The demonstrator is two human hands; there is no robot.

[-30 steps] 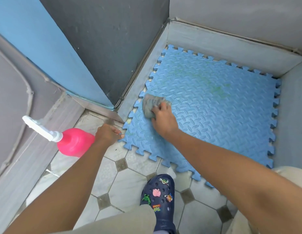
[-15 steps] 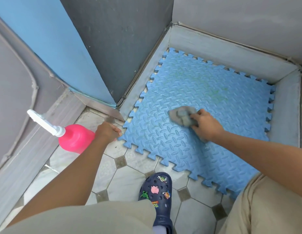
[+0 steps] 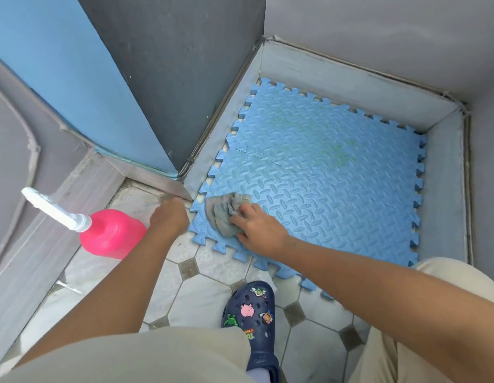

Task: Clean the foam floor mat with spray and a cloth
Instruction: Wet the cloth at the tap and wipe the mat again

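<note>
**Ops:** Where's the cloth rn?

**Me:** I've got the grey cloth [image 3: 222,214] bunched on the blue foam mat [image 3: 323,194], at its near-left corner, just inside the jigsaw edge. The right hand [image 3: 258,230] is on the cloth's near-right side. Its fingers curl over the folds & press them to the mat. Most of the cloth sticks out left of the fingertips.

**Ops:** Left hand?

**Me:** The left hand [image 3: 169,217] is off the mat, knuckles up, over the tiled floor [image 3: 201,299] just beside that same corner. It's close to the cloth w/ a narrow gap. The fingers are tucked under, so I can't tell from my feed if it's pinching the mat edge or holding nothing.

**Ops:** Spray?

**Me:** The pink spray bottle [image 3: 113,236] w/ its white nozzle [image 3: 52,207] sits on the tiles left of the left hand, near but apart. The nozzle points up-left.

**Ops:** Anything else?

**Me:** The mat lies in the corner btwn the grey skirting [image 3: 337,70]. There are faint greenish marks [image 3: 342,153] toward its far middle. A navy clog [image 3: 250,308] w/ charms is on the tiles near me.
</note>
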